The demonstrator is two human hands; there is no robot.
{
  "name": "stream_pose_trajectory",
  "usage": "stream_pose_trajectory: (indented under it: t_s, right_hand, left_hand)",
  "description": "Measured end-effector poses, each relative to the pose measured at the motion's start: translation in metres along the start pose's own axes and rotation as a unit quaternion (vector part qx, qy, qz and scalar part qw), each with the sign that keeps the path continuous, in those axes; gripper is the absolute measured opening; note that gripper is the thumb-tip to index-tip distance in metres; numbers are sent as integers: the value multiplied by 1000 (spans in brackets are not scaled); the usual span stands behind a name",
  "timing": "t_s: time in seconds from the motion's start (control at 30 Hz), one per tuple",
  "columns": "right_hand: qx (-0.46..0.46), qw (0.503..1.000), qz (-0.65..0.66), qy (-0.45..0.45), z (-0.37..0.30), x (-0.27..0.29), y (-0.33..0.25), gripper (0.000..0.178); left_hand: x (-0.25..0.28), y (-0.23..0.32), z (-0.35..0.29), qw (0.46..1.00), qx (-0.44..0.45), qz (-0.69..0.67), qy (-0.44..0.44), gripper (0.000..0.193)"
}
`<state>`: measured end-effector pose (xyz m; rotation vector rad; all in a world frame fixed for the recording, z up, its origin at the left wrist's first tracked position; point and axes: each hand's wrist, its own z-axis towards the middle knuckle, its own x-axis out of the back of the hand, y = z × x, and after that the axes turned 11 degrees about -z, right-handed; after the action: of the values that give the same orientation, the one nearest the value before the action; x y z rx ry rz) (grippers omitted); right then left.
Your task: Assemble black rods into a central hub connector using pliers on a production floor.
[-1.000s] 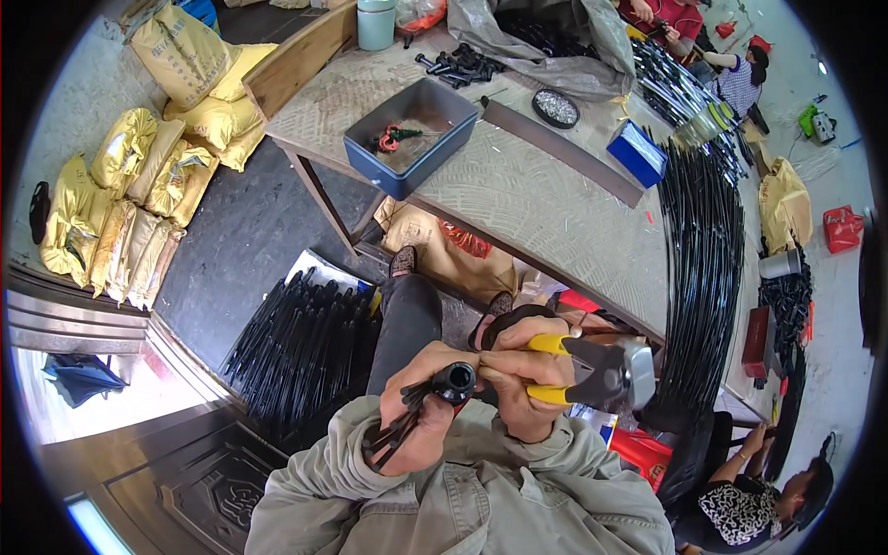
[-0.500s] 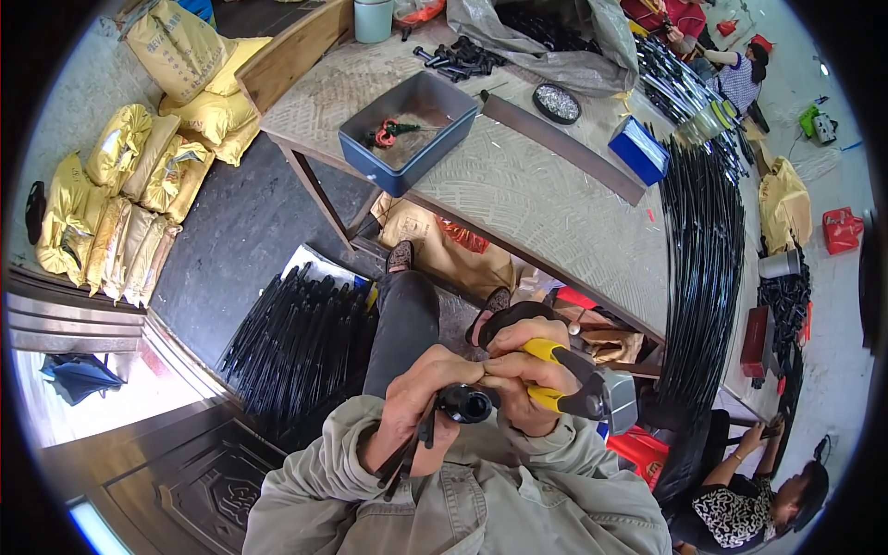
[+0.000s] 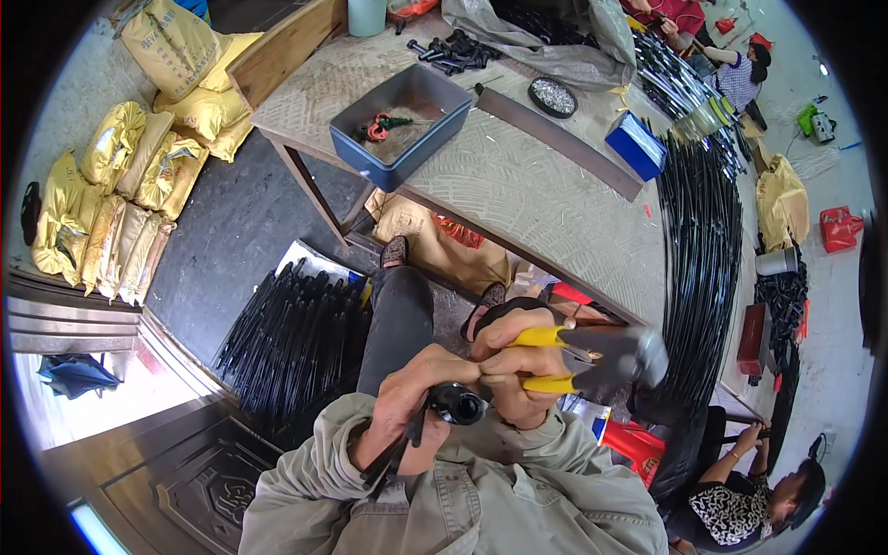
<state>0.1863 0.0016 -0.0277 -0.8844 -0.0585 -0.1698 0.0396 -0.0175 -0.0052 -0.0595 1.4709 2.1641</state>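
My left hand (image 3: 400, 400) is closed round a black tube (image 3: 455, 404), its open round end facing up toward me. Thin black strips (image 3: 388, 464) hang beside that wrist. In my right hand (image 3: 518, 359) is a pliers-like hand tool (image 3: 606, 363) with yellow handles. These handles stand apart, and the metal head points right, smeared by motion. The fingertips of both hands meet just above the tube's end; any small thing pinched there is hidden.
A worktable (image 3: 546, 217) carries a blue-grey bin (image 3: 393, 176), black bolt-like parts (image 3: 453, 51), a round dish (image 3: 553, 96) and long black rods (image 3: 700, 268). More black rods (image 3: 291, 338) lie on the floor at left. Yellow sacks (image 3: 116, 139) are stacked farther left. A person (image 3: 740, 504) sits at lower right.
The yellow handles have spread apart, and the tool's metal head has swung up and to the right. My left hand keeps its hold on the tube; the whole view shifts slightly.
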Motion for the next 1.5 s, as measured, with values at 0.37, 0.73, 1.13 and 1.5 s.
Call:
stream_pose_trajectory:
  t_s: [0.37, 0.73, 1.13, 1.5]
  right_hand:
    - [99, 976, -173, -88, 14, 18, -4, 15]
    - [41, 992, -85, -81, 9, 9, 0, 12]
    - [-25, 991, 3, -134, 15, 9, -6, 13]
    - [-95, 987, 127, 24, -20, -21, 0, 13]
  left_hand:
    - [2, 1, -1, 999, 25, 41, 10, 45]
    - [5, -6, -8, 998, 45, -6, 36, 45]
    - [11, -11, -7, 997, 68, -25, 20, 45]
    - [7, -15, -5, 998, 38, -28, 36, 40]
